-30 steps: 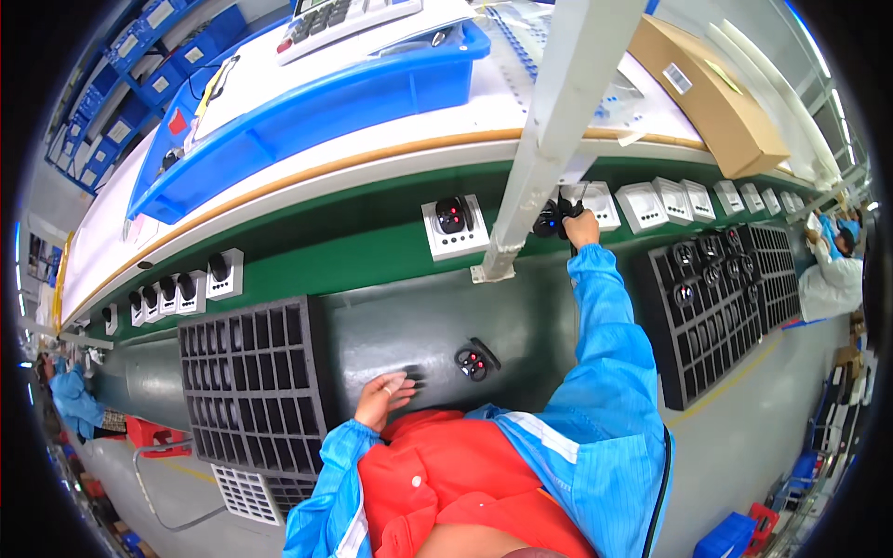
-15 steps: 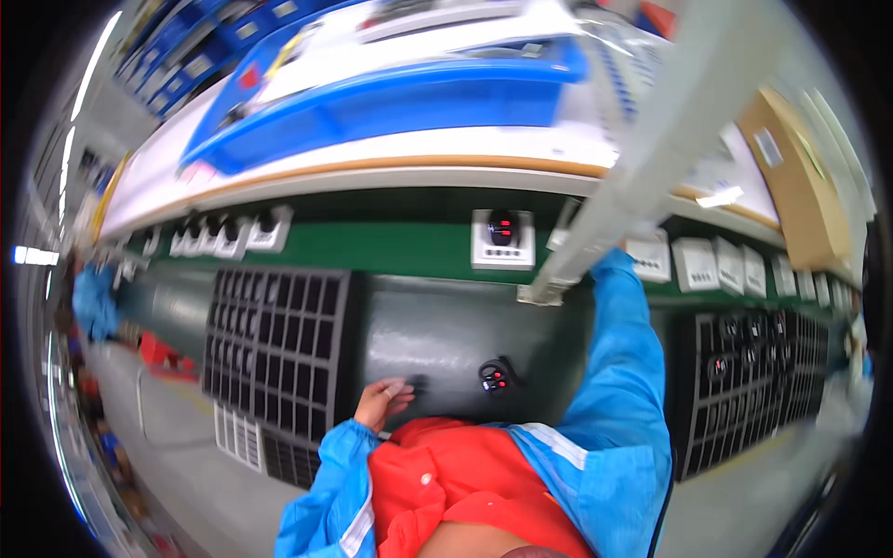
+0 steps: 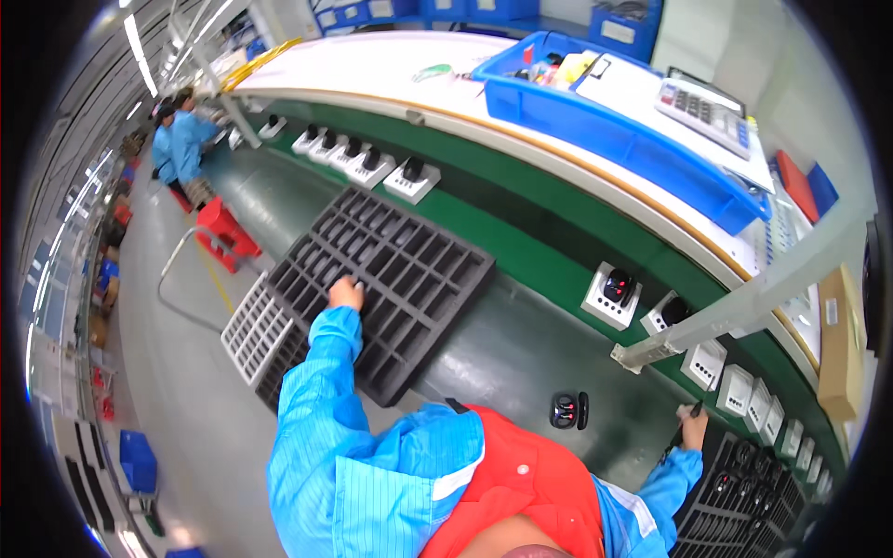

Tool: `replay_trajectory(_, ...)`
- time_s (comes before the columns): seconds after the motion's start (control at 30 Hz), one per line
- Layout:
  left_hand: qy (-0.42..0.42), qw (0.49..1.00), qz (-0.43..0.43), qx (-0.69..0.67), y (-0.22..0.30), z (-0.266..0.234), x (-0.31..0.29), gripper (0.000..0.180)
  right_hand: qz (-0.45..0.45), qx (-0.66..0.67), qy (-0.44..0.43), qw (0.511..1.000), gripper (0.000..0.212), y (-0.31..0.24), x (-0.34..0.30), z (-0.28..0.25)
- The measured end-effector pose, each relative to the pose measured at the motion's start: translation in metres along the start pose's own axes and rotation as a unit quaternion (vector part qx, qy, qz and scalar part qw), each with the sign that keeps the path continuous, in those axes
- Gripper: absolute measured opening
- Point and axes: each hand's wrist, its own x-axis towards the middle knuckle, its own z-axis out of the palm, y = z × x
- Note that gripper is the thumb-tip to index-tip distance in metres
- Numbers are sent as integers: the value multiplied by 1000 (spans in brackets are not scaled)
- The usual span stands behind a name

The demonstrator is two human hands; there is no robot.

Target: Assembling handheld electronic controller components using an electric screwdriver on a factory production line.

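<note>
My left hand [image 3: 346, 294] reaches into the black compartment tray [image 3: 437, 270] on my left. Its fingers are closed at a slot, and what they hold, if anything, is hidden. On the green bench between my arms lies a black earbud charging case [image 3: 564, 411], lid open, with small red lights inside. Off to the right, my right hand [image 3: 693, 430] grips a small black object [image 3: 696, 408] close to the white test boxes [image 3: 704, 363]. Below that hand another black tray [image 3: 716, 521] holds several black cases, some with red lights.
A slanting pale post [image 3: 688, 344] meets the bench at right. White boxes with black cases, one [image 3: 611, 296] lit red, line the back under a shelf [image 3: 437, 102]. On it stand a blue bin [image 3: 614, 130] and a calculator [image 3: 704, 112]. Two people [image 3: 186, 139] are far left.
My view has swung left. My left hand has gone from beside the open case into the left tray. My right arm has drawn back from the boxes behind the post.
</note>
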Motion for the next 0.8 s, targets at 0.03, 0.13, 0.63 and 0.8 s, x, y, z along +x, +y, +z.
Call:
replay_trajectory(0.03,3,998,0,63,-22,0,9,23,1,-6,-1,1000,15,-28,-38,1)
replay_trajectory(0.13,32,997,50,57,-59,15,31,18,49,41,-22,998,16,-68,-116,-2)
replay_trajectory(0.63,-127,978,49,159,-31,6,89,36,-16,42,-138,989,33,-180,-249,81)
replay_trajectory(0.8,-214,953,48,209,-39,14,108,52,-47,5,-140,989,37,-172,-265,114)
